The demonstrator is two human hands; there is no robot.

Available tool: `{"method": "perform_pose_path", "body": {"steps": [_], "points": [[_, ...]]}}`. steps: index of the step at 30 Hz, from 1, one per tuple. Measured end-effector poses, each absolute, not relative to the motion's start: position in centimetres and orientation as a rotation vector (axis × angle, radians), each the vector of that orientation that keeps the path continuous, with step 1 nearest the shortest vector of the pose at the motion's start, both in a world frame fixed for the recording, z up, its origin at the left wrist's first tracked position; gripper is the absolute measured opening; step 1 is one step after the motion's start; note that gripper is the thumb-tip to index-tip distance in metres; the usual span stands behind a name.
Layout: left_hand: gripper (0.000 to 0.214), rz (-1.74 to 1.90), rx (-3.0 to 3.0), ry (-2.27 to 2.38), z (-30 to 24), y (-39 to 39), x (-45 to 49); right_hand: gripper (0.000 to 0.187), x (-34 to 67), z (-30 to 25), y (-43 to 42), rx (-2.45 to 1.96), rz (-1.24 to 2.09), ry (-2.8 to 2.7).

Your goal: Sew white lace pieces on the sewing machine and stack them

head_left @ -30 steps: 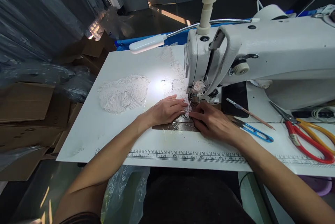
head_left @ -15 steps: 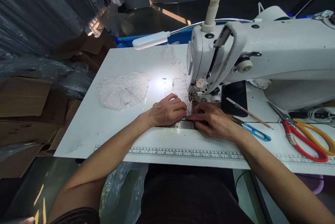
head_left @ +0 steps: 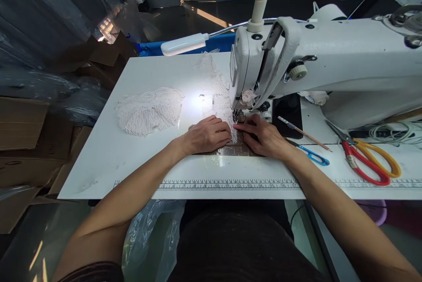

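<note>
White lace trim (head_left: 234,134) runs under the presser foot (head_left: 238,116) of a white sewing machine (head_left: 245,66). On the left part of the lace lies my left hand (head_left: 211,133), its fingers curled together and pressing down. My right hand (head_left: 262,136) is just right of the foot. Its index finger stretches to the lace edge, with the other fingers apart from it on the metal plate (head_left: 227,150). What lies beneath my left fingers is hidden. More lace (head_left: 217,80) spreads behind the foot, under the lamp light.
A gathered lace piece (head_left: 150,111) lies to the left. Right of my hand are blue thread snips (head_left: 313,155), a pencil (head_left: 308,135) and red-and-orange scissors (head_left: 365,159). A lamp (head_left: 184,44) reaches over the table. A printed ruler (head_left: 227,184) follows the front edge.
My right fingertips have moved forward, nearer the presser foot, and have spread apart. My left hand still rests on the lace. The whole view has shifted slightly.
</note>
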State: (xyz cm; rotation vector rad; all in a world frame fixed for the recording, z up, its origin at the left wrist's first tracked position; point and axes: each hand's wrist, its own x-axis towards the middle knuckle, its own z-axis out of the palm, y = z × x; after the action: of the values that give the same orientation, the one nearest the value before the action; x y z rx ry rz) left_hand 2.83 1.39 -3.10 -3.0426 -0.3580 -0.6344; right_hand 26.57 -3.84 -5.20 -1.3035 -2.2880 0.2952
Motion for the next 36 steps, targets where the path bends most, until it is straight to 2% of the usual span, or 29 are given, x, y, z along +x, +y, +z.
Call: {"method": "perform_pose_path", "body": {"steps": [12,20,29,36], "points": [[0.016,-0.651,-2.972,-0.265,-2.9,1.3,2.7,0.038,26.6,-5.2,-4.0,-1.303,0.266,-2.307],[0.018,-0.492,-3.033,-0.37,-2.0,-0.2,3.0,0.037,26.8,-5.0,-3.8,-1.258,0.239,-2.411],[0.022,-0.479,-3.084,-0.432,-2.3,0.0,2.7,0.036,26.4,-4.3,-3.9,-1.286,0.218,-2.416],[0.028,-0.471,-3.074,-0.512,-2.5,0.2,2.8,0.041,25.7,-4.1,-3.8,-1.466,0.164,-2.418]]}}
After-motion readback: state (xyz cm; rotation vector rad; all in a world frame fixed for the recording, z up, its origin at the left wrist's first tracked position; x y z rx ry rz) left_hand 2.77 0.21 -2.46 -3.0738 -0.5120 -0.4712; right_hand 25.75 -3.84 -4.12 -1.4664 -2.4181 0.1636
